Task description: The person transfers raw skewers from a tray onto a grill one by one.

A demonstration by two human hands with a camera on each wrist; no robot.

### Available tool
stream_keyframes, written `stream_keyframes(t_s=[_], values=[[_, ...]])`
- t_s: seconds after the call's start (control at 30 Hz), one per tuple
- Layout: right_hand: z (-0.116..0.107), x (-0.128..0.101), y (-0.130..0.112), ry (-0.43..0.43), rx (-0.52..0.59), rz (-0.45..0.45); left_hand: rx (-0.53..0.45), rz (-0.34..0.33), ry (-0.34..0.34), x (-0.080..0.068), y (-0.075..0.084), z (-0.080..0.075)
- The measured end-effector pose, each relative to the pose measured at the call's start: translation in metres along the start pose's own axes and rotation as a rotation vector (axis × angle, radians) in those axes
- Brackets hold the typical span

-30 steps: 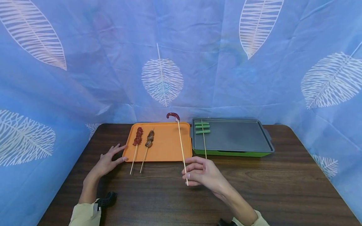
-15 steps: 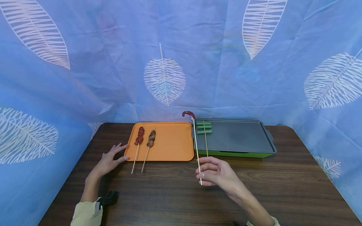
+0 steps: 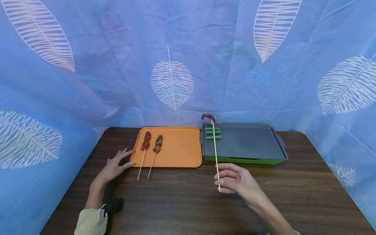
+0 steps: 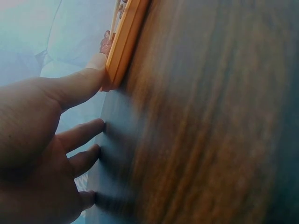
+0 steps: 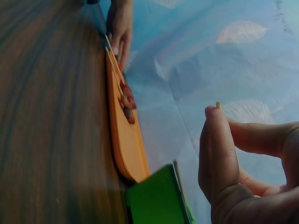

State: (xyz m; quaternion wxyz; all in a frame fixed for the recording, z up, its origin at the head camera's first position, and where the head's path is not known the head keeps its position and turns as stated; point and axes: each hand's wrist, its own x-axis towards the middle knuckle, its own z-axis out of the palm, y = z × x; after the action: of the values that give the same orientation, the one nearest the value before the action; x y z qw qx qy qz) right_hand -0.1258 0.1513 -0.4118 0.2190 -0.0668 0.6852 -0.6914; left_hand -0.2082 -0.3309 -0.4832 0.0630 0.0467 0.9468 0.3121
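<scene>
My right hand pinches the lower end of a skewer with a dark red, curled tentacle-like piece at its top. That skewer stands tilted upright, in front of the left end of a dark grey griddle on a green base. Three green stalks lie on the griddle, partly behind the stick. My left hand touches the left edge of an orange tray with thumb and a finger. On the tray rest a red meat skewer and a skewer of brown chunks, their sticks over the front rim.
Tray and griddle stand side by side at the back of a dark wooden table. Behind them hangs a blue cloth with white leaf prints. In the right wrist view the green base is close to the right hand.
The right hand has carried the tentacle-like skewer rightward, from over the tray to in front of the griddle's left end. My left hand keeps its place at the tray edge.
</scene>
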Motion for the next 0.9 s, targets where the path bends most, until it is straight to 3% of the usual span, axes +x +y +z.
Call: stream_keyframes(t_s=[0.47, 0.9], values=[[-0.031, 0.0, 0.004, -0.028, -0.039, 0.016, -0.002, -0.039, -0.011, 0.001, 0.001, 0.001], [-0.061, -0.001, 0.005, -0.061, -0.035, 0.036, -0.006, -0.033, -0.007, -0.001, 0.003, 0.001]])
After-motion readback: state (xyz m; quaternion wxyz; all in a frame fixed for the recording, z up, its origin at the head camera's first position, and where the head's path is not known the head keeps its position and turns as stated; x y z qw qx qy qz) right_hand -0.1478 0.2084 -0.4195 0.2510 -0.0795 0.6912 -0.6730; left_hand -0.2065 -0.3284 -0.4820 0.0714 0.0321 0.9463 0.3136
